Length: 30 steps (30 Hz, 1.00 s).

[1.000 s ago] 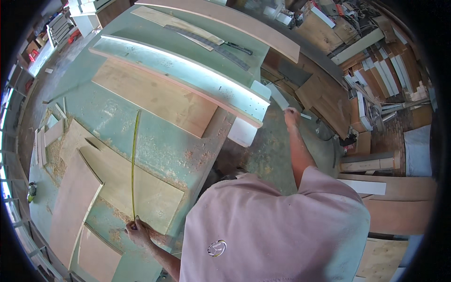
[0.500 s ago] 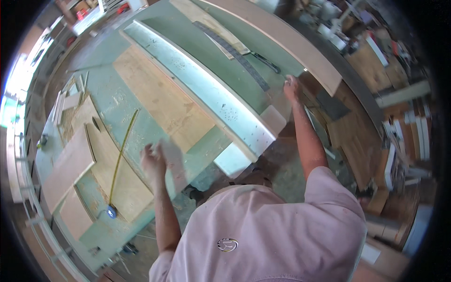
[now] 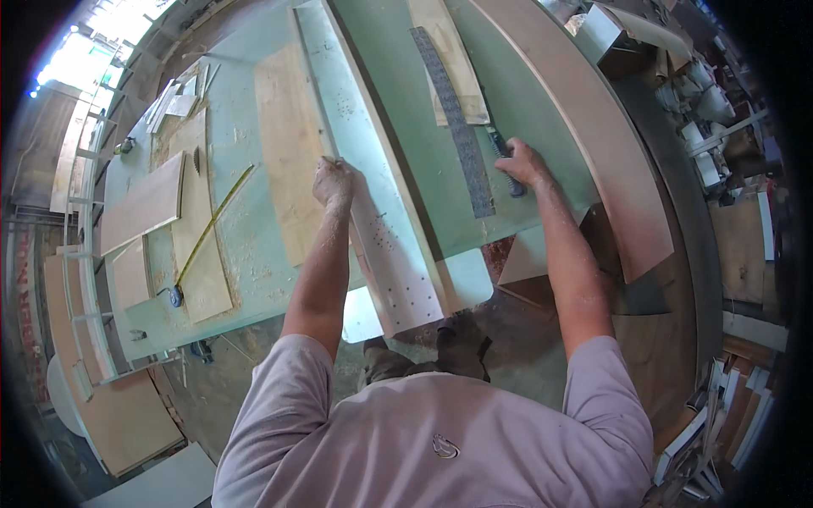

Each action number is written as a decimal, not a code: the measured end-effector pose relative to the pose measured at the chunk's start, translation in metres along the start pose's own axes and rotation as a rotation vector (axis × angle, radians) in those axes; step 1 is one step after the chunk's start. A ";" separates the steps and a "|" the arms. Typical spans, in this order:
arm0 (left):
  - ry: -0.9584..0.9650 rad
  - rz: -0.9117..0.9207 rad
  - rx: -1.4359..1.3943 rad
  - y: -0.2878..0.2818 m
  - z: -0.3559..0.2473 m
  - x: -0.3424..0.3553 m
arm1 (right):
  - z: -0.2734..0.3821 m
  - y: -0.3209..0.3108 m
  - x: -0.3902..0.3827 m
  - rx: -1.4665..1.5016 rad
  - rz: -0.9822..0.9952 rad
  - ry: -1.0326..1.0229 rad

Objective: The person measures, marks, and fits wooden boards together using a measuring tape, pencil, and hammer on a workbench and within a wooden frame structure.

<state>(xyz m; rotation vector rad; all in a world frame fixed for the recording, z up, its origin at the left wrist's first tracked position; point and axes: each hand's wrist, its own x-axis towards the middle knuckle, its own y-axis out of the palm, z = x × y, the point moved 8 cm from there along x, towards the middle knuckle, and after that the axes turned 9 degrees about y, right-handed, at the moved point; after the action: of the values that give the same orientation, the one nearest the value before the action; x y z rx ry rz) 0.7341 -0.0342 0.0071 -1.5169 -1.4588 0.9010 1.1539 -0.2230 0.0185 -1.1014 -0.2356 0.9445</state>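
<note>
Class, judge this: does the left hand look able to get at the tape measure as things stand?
Probably yes: the left hand is at the edge of the long pale channel, and only low, flat boards seem to lie between it and the tape measure.

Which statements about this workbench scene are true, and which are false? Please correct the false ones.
1. The right hand is on a dark-handled tool. True.
2. The left hand is on the tape measure. False: it is at the edge of the long pale channel.
3. The yellow tape blade lies partly over a wooden board. True.
4. The dark curved strip lies left of the channel. False: it lies to its right.
5. Small dark dots show on the near end of the channel. True.
</note>
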 end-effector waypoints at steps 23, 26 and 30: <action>-0.048 -0.017 -0.023 -0.001 0.003 -0.006 | 0.054 0.012 -0.262 0.519 -0.105 -0.337; -0.098 -0.010 0.023 0.002 0.015 -0.009 | 0.075 0.034 -0.263 0.444 0.106 -0.333; -0.097 -0.031 0.083 -0.001 0.006 0.000 | 0.117 0.014 -0.279 0.348 0.050 -0.476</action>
<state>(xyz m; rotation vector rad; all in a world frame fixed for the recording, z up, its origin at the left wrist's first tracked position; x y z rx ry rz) 0.7281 -0.0340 0.0052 -1.4033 -1.4905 1.0165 0.9085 -0.3537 0.1383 -0.5547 -0.4145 1.2340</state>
